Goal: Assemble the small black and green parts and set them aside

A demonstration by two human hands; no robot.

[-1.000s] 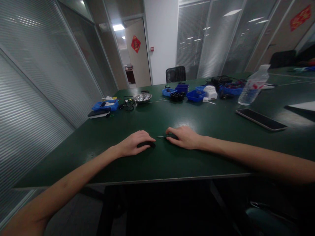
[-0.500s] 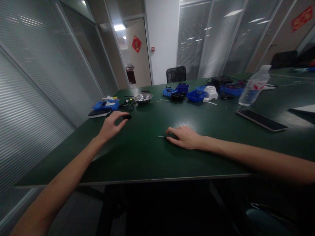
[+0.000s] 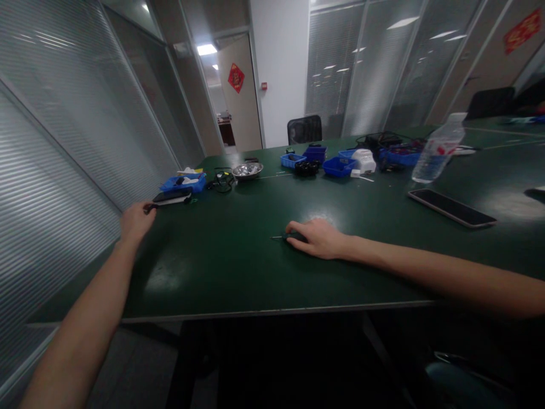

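My left hand (image 3: pixel 137 221) is at the table's left side, closed in a pinch on a small black piece (image 3: pixel 150 209) whose kind I cannot make out. Just beyond it lies a dark notebook (image 3: pixel 172 196) with pale page edges. My right hand (image 3: pixel 317 237) rests on the green table (image 3: pixel 238 267), its fingers curled around a small screwdriver (image 3: pixel 291 236). The thin metal shaft points left, close to the tabletop; the palm hides part of the dark handle.
Past the notebook stand a blue tray (image 3: pixel 184 183), a black cable (image 3: pixel 221 180) and a metal bowl (image 3: pixel 247 170). Farther back are blue bins (image 3: pixel 339 166) and a white device (image 3: pixel 364 161). On the right are a water bottle (image 3: pixel 438 150) and a phone (image 3: pixel 451 207).
My left hand has moved left with the small black piece, from the middle-left of the table to beside the notebook. My right hand stays put. A pale flat thing at the right edge has left view.
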